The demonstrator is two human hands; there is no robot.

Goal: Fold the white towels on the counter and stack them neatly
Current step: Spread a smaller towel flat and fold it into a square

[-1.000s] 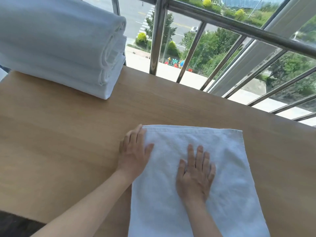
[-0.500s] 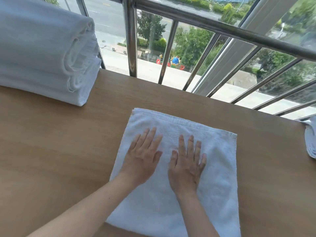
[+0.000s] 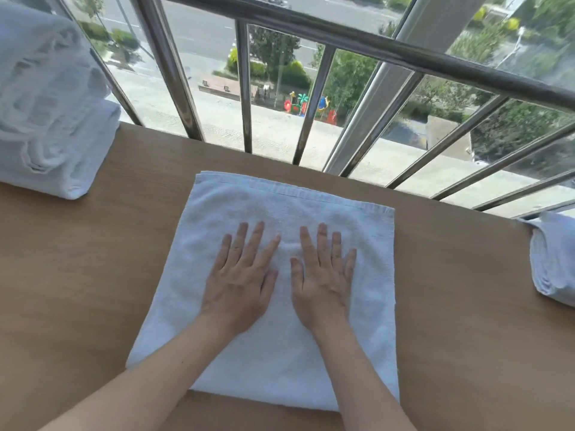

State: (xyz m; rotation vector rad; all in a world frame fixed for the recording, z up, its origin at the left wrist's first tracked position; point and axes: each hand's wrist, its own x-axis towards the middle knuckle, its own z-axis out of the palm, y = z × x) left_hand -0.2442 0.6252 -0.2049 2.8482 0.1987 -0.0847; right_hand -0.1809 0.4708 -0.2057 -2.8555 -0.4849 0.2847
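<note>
Head view, towel: a white towel lies flat on the wooden counter, in the middle, with its far hem near the counter's far edge.
Head view, left hand: the left hand rests palm down on the towel, left of its centre; its fingers are straight and a little spread, pointing to the far hem.
Head view, right hand: the right hand lies flat just beside the left one; the fingers are straight, slightly apart, and hold nothing.
Head view, towel and fingers: the cloth is under both palms and reaches out beyond all fingertips on every side.
Head view, other towels: a stack of folded towels stands at the far left; a smaller folded pile is at the right edge.
Head view, behind: a metal railing before the window.
</note>
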